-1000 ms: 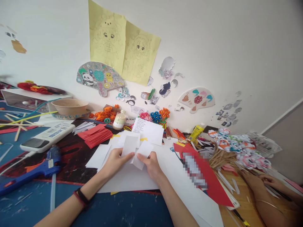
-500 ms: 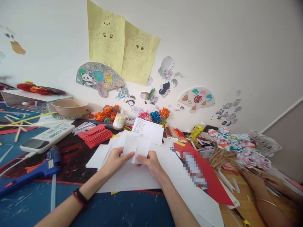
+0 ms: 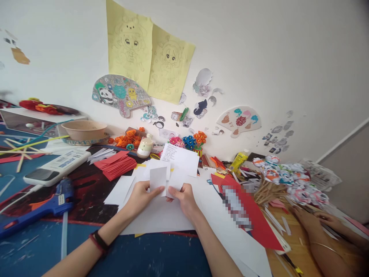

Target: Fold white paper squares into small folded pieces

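While your left hand [image 3: 141,197] pinches a white slip [image 3: 158,177], your right hand [image 3: 186,201] clasps white paper [image 3: 174,180] just beside it, both held above the large white sheet [image 3: 155,221], in front of a lettered page [image 3: 186,161].

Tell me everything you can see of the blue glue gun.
The glue gun looks like plastic, blue with a small pale label and an orange piece, probably the trigger. It lies on its side on the tabletop, its handle running out of the picture at the left. A translucent stick juts from its body toward the viewer. The left hand does not touch it.
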The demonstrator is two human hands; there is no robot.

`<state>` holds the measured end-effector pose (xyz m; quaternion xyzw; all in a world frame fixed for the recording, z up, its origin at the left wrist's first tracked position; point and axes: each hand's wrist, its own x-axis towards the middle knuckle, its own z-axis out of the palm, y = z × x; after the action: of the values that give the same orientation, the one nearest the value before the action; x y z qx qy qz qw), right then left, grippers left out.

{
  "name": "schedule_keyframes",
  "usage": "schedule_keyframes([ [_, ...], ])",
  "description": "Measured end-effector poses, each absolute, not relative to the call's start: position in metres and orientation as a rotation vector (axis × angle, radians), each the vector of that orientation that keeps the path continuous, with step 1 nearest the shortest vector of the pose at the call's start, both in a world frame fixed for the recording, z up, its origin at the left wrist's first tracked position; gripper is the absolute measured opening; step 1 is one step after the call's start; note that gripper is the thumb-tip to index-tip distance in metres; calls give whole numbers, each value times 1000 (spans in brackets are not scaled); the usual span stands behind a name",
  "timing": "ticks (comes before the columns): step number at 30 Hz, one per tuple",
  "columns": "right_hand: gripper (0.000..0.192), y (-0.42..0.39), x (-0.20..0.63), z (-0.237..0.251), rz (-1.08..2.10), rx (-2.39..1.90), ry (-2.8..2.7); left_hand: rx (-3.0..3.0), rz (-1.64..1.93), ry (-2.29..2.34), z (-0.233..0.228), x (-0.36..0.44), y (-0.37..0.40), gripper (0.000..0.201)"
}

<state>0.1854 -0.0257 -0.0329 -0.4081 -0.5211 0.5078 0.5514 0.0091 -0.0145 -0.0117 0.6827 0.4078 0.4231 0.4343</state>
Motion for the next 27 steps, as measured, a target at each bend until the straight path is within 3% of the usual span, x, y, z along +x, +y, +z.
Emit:
schedule_keyframes([
  [27,33,-20,213,-23,1097,-1109,-1325,1661,1046,1209,-16,1,0,41],
])
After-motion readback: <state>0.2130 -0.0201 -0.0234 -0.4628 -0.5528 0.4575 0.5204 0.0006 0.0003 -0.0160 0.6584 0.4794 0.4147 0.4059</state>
